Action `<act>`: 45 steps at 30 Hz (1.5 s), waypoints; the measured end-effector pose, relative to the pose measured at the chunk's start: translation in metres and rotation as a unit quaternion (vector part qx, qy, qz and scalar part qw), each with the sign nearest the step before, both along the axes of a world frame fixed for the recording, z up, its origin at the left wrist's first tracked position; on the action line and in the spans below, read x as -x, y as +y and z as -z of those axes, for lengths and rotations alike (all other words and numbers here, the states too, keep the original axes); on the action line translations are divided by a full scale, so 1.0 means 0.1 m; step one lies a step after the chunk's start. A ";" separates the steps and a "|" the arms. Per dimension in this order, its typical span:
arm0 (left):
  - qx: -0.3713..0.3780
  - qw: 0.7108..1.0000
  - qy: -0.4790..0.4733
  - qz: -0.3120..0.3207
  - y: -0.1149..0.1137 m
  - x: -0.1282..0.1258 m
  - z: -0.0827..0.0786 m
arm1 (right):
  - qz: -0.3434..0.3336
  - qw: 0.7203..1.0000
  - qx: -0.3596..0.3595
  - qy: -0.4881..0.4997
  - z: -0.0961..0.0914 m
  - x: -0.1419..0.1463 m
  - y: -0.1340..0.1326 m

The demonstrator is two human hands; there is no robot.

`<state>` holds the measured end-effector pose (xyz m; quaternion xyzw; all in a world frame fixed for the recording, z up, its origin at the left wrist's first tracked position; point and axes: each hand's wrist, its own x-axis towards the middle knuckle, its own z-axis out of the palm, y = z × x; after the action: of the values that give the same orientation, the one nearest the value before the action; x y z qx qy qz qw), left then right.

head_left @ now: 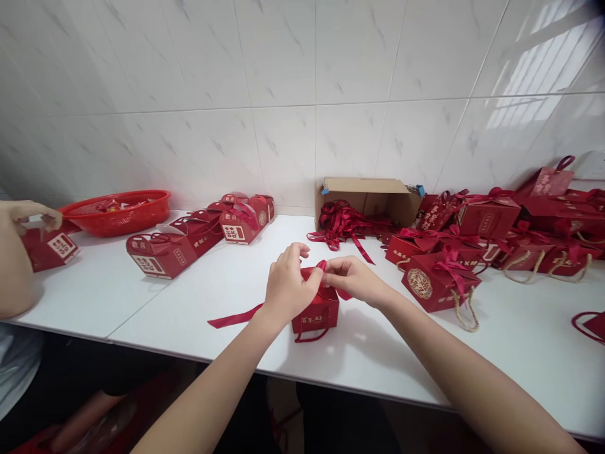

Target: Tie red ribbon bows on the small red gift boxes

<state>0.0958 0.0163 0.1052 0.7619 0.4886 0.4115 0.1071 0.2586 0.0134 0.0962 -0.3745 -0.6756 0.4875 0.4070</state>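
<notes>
A small red gift box (317, 314) with gold print stands on the white table (359, 359) near its front edge. A red ribbon (232, 317) trails from the box top to the left across the table. My left hand (286, 287) pinches the ribbon above the box, fingers closed. My right hand (352, 278) pinches the same ribbon from the right, just over the box top. The two hands almost touch each other.
Finished red boxes with bows (439, 281) crowd the right side. An open cardboard carton (368, 197) spilling ribbons lies at the back wall. Unribboned red boxes (161, 254) and a red basket (116, 212) sit left. Another person's hand (29, 214) holds a box at far left.
</notes>
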 end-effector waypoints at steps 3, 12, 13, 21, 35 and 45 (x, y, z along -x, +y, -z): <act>0.045 0.996 -0.005 0.082 0.02 0.17 -0.03 | 0.043 0.999 -0.031 -0.013 0.05 0.09 0.02; 0.135 0.964 0.033 0.229 0.08 0.66 -0.01 | 0.020 0.985 -0.154 -0.070 0.15 0.29 -0.11; 0.151 0.955 0.020 0.253 0.09 0.69 0.01 | 0.017 0.986 -0.146 -0.072 0.16 0.30 -0.11; 0.252 0.955 -0.126 0.093 0.04 0.70 0.28 | -0.003 0.995 -0.008 0.096 0.19 0.22 -0.07; 0.290 0.917 -0.136 0.239 -0.02 0.46 -0.45 | 0.161 0.958 -0.189 -0.145 0.16 0.41 -0.15; 0.224 0.930 -0.164 0.241 0.25 0.33 -0.27 | 0.162 0.973 -0.140 -0.085 0.21 0.40 -0.16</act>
<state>0.0625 0.0415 0.1318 0.7351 0.3454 0.3721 0.4493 0.2186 -0.0023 0.0756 -0.4584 -0.6997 0.2819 0.4698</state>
